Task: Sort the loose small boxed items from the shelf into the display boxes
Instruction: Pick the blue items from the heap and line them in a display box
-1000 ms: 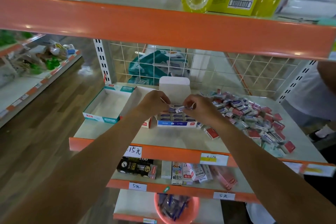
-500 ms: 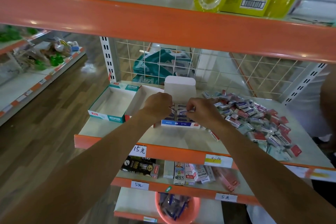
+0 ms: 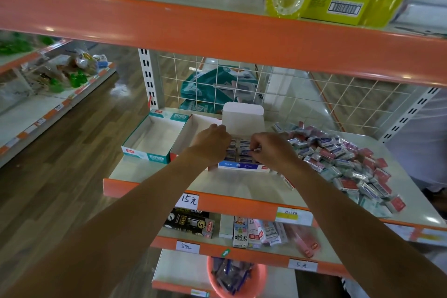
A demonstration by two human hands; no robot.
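Both hands reach into the blue display box (image 3: 243, 167) on the shelf (image 3: 154, 173). The right hand (image 3: 272, 150) pinches a small boxed item (image 3: 249, 151); the left hand (image 3: 212, 140) rests on the packed rows. A loose pile (image 3: 343, 162) lies just right.

On the shelf (image 3: 237, 184), two empty display boxes (image 3: 154, 138) sit left of a filled box (image 3: 242, 167), loose items (image 3: 343, 159) heaped right.

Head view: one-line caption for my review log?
Both hands, left hand and right hand, arrange small boxed items in the blue-fronted display box beside the loose pile.

Glossy orange shelf edge (image 3: 242, 38); matt cardboard display box (image 3: 243, 116).
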